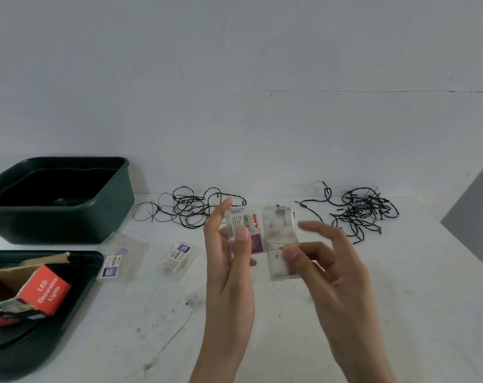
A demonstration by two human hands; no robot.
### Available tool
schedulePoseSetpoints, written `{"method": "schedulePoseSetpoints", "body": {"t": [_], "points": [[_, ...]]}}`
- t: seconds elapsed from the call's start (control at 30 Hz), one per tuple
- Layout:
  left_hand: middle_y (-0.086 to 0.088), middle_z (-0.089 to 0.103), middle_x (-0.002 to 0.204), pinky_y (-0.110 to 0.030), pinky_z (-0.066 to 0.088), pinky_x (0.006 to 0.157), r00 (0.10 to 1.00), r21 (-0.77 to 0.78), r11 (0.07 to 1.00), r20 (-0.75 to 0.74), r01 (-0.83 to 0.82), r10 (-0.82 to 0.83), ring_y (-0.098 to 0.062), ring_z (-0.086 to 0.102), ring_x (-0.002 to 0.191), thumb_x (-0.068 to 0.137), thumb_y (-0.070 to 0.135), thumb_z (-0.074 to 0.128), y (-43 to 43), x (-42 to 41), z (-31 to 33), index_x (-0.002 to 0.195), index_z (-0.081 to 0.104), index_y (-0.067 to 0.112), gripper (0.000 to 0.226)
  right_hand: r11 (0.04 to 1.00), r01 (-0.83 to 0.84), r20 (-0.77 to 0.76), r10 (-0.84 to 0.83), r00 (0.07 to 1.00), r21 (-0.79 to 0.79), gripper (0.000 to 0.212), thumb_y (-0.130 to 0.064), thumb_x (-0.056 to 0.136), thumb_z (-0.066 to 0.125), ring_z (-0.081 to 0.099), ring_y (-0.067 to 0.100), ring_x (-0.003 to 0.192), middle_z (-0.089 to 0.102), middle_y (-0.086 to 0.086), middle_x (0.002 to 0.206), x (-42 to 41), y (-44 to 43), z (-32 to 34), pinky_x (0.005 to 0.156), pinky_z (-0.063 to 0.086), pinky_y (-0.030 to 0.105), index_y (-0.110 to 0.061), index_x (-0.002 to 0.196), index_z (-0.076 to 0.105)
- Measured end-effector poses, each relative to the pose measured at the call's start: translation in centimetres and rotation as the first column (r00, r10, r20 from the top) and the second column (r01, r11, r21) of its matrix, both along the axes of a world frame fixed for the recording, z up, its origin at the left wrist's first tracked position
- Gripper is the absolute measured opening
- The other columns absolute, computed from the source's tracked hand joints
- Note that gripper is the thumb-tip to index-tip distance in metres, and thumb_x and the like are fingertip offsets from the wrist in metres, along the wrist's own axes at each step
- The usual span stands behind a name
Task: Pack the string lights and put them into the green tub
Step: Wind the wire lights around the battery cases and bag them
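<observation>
- L hand: raised over mid table, grips a clear packet w/ a DIY barcode label. Thumb on the front, fingers behind.
- R hand: thumb + forefinger pinch the packet's lower right part, where a thin coppery wire bunches up. Other fingers are spread and motion-blurred, so the exact hold is hard to read; prob. wire and plastic together.
- Green tub: far left by the wall, open top, well apart from both hands.
- Dark green lid: front left, just in front of the tub. It carries an open red box marked "LED Decorative Lights".
- Two more packets lie flat btw lid and hands: near packet beside the lid, mid packet closer to L hand.
- Black string lights, both on the white table: loose tangle right of the tub, behind L hand; dense tangle far right, behind R hand.
</observation>
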State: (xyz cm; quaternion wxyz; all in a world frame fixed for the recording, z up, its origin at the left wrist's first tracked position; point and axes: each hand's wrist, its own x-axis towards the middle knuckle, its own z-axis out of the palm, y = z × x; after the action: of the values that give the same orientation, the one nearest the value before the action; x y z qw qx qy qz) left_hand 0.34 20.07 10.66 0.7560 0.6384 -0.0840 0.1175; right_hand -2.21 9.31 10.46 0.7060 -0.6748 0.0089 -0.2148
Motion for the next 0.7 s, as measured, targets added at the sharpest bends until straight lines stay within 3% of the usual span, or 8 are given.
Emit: {"method": "schedulePoseSetpoints", "body": {"t": [0.1, 0.3, 0.4, 0.57, 0.7], "points": [[0.007, 0.064, 0.093, -0.032, 0.046, 0.084, 0.999, -0.036, 0.999, -0.035, -0.008, 0.006, -0.004, 0.056, 0.080, 0.084, 0.048, 0.043, 0.0, 0.1, -0.1, 0.120, 0.045, 0.052, 0.036, 1.000, 0.026, 0.076, -0.026, 0.997, -0.001, 0.019, -0.029, 0.076, 0.071, 0.064, 0.013, 0.071, 0.069, 0.006, 0.076, 0.0, 0.5, -0.3, 0.069, 0.050, 0.016, -0.027, 0.095, 0.069], [0.007, 0.065, 0.093, -0.036, 0.047, 0.086, 0.996, -0.088, 0.996, -0.083, 0.034, -0.041, -0.005, 0.059, 0.082, 0.084, 0.050, 0.043, -0.1, 0.0, -0.1, 0.119, 0.043, 0.052, 0.035, 1.000, 0.002, 0.080, 0.000, 0.997, -0.019, 0.020, -0.023, 0.081, 0.067, 0.067, 0.012, 0.082, 0.073, -0.001, 0.087, 0.1, 0.6, -0.2, 0.073, 0.050, 0.018, -0.030, 0.100, 0.071], [-0.005, 0.065, 0.100, -0.033, 0.050, 0.080, 0.993, -0.138, 0.988, -0.091, 0.065, -0.078, -0.013, 0.063, 0.089, 0.093, 0.044, 0.046, -0.3, -0.1, 0.0, 0.119, 0.043, 0.049, 0.027, 0.995, 0.032, 0.093, -0.024, 0.995, -0.093, 0.022, -0.027, 0.080, 0.065, 0.064, 0.011, 0.083, 0.067, -0.006, 0.090, 0.2, 0.8, -0.3, 0.071, 0.049, 0.018, -0.032, 0.099, 0.074], [0.001, 0.065, 0.096, -0.022, 0.052, 0.076, 0.983, -0.216, 0.967, -0.093, 0.133, -0.156, -0.010, 0.064, 0.088, 0.083, 0.037, 0.046, -0.4, 0.0, 0.4, 0.122, 0.046, 0.041, 0.039, 0.973, 0.052, 0.106, -0.029, 0.994, -0.224, 0.026, -0.042, 0.080, 0.055, 0.055, 0.007, 0.077, 0.054, -0.013, 0.086, 0.3, 1.4, -0.5, 0.066, 0.040, 0.010, -0.039, 0.098, 0.073], [-0.001, 0.066, 0.104, -0.034, 0.047, 0.091, 0.983, -0.210, 0.971, -0.117, 0.115, -0.142, -0.014, 0.063, 0.095, 0.089, 0.041, 0.051, -0.1, -0.1, 0.6, 0.123, 0.046, 0.044, 0.034, 0.968, 0.008, 0.092, 0.015, 0.996, -0.251, 0.030, -0.046, 0.081, 0.052, 0.055, 0.009, 0.077, 0.053, -0.015, 0.090, 0.3, 1.4, -0.4, 0.068, 0.043, 0.012, -0.040, 0.104, 0.071]]}}
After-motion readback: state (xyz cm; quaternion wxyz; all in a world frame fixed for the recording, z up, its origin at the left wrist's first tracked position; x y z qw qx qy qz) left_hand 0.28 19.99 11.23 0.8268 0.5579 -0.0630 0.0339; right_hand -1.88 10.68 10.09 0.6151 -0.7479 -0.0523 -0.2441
